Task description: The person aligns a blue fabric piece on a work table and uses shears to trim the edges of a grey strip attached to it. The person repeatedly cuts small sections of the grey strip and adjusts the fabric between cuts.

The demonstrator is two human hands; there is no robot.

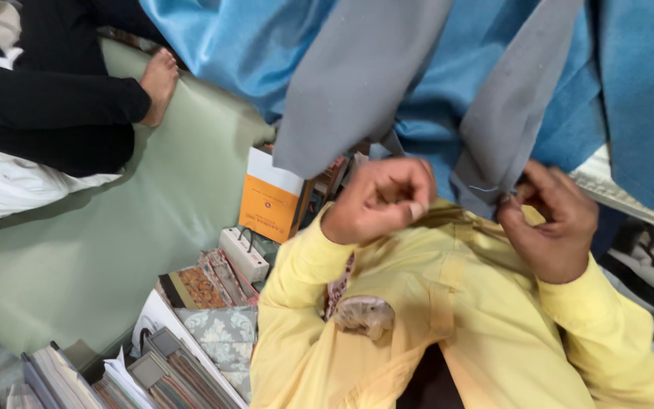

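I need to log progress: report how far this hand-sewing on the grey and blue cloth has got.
Done: a short pale stitch shows near the corner of the grey strip. In hand: the right hand pinches that corner, while the left hand is closed in a loose fist beside it, possibly drawing thread. Left: most of the grey edge on the blue cloth shows no stitches.

We have one view only, from a camera on the person's head, looking steeply down at close range. Our own yellow shirt (pixel 448 318) fills the near part; grey and blue cloth (pixel 387 68) hangs far, across the top.
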